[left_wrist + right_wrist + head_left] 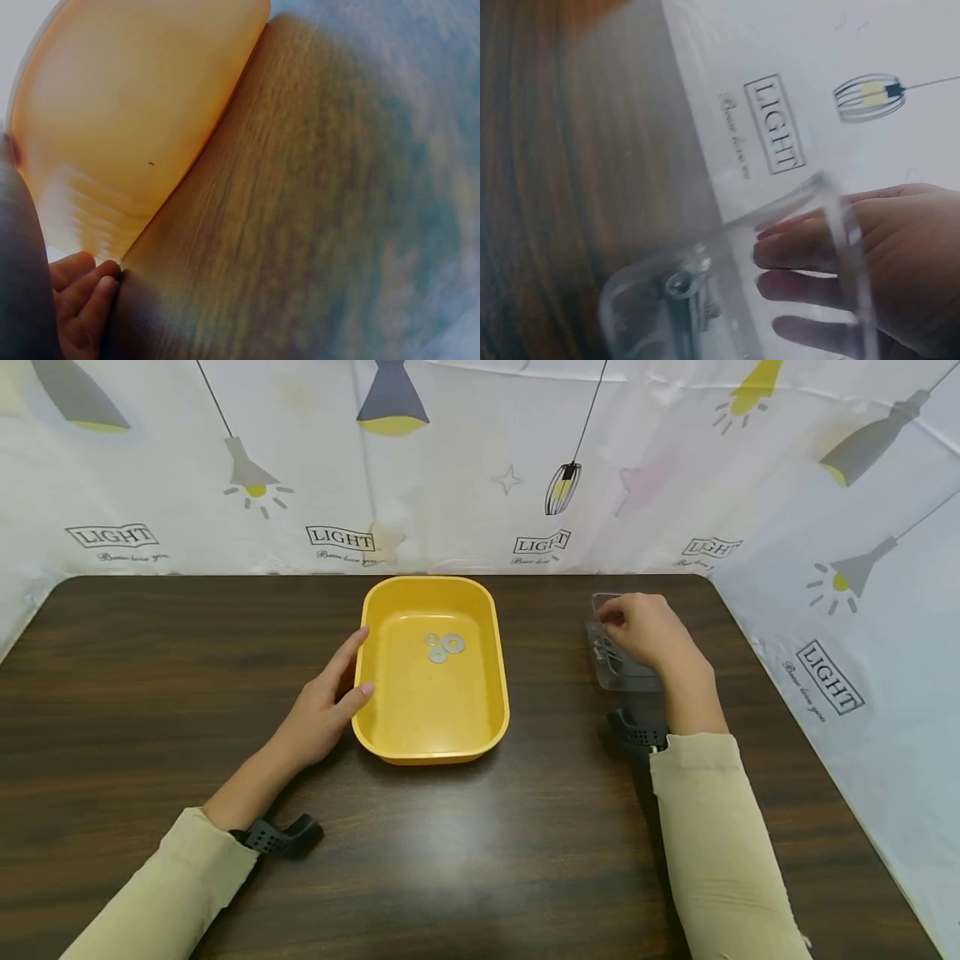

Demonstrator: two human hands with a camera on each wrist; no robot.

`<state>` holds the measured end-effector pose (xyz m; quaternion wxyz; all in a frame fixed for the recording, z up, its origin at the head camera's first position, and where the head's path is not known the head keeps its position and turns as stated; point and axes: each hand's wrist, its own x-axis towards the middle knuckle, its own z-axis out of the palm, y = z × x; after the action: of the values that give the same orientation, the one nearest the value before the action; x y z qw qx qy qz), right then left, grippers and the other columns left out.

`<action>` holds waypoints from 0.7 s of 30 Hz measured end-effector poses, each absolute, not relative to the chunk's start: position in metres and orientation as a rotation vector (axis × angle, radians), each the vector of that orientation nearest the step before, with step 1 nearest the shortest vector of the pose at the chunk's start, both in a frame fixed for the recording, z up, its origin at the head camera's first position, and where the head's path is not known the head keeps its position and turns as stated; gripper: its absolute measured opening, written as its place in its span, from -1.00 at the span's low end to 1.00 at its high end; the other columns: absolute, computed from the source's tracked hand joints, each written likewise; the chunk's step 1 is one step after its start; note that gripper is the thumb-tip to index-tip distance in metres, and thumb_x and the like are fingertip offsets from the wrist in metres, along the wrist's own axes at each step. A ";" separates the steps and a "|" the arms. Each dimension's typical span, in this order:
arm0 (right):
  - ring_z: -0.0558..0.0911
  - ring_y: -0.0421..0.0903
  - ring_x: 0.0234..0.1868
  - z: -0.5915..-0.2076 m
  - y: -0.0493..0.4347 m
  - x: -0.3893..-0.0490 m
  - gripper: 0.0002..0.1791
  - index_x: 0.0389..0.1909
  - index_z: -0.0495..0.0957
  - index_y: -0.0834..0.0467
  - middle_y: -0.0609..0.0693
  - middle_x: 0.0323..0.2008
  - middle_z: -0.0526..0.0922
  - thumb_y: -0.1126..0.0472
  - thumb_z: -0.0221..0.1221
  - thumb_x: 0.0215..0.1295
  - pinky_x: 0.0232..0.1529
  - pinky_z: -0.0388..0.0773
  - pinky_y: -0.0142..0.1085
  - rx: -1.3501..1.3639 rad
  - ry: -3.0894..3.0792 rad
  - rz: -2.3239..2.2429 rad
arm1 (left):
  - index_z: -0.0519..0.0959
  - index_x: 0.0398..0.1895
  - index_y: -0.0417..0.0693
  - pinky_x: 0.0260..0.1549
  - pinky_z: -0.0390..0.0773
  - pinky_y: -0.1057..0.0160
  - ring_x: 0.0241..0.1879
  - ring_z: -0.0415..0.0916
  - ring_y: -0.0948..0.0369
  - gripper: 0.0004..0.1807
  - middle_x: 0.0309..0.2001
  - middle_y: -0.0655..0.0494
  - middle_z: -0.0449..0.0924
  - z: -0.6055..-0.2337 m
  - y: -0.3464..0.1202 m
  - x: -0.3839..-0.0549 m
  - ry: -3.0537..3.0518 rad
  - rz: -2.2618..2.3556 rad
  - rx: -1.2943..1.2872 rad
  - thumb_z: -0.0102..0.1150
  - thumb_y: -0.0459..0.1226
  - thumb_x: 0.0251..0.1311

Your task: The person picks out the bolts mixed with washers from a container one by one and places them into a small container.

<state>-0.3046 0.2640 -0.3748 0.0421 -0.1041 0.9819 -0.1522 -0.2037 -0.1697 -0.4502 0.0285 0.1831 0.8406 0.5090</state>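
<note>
My left hand (318, 714) rests against the left side of a yellow plastic tray (431, 750), its thumb and index fingertips at the rim. Several left fingers (94, 292) show by the tray's outer wall (142, 112) in the left wrist view. Three flat metal washers, a large one (453, 643), a middle-sized one (438, 655) and a thin one (431, 639), lie inside. My right hand (645, 627) reaches down over a clear plastic box (615, 679). Through its wall the right fingers (799, 251) look apart. A dark metal piece with a hollow round end (679, 285) lies in the box.
Both things stand on a dark wood-grain table (187, 693). A white sheet (450, 468) printed with lamps hangs along the back and right edges. Dark wrist straps (277, 837) sit at both beige sleeves (720, 835).
</note>
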 end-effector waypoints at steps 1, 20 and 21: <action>0.62 0.21 0.03 -0.372 0.264 -0.303 -0.67 0.11 0.63 0.32 0.32 0.07 0.66 0.32 0.07 0.44 0.10 0.56 0.13 -0.307 3.010 -0.476 | -0.14 0.65 0.37 0.09 0.38 0.66 0.37 0.42 0.03 -0.25 0.52 -0.02 0.26 -0.450 -0.169 -0.204 2.593 1.574 0.571 -0.07 -0.10 0.52; 0.67 0.16 0.04 -0.327 0.244 -0.262 -0.69 0.13 0.64 0.18 0.18 0.05 0.71 0.20 0.15 0.45 0.05 0.54 0.11 -0.396 3.174 -0.618 | -0.16 0.66 0.30 0.31 0.45 -0.05 0.40 0.38 0.02 -0.24 0.52 -0.04 0.27 -0.447 -0.165 -0.201 2.632 1.545 0.544 -0.07 -0.05 0.53; 0.66 0.15 0.06 -0.327 0.241 -0.259 -0.66 0.17 0.62 0.17 0.18 0.07 0.69 0.18 0.15 0.46 0.06 0.53 0.12 -0.400 3.181 -0.632 | -0.16 0.66 0.28 0.31 0.45 -0.05 0.40 0.38 0.01 -0.23 0.52 -0.06 0.26 -0.446 -0.166 -0.201 2.634 1.550 0.553 -0.08 -0.06 0.53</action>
<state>-0.2591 0.2414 -0.3265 -0.0633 -0.1222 0.9715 -0.1931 -0.2013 -0.1660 -0.4464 0.0180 0.1781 0.8479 0.4991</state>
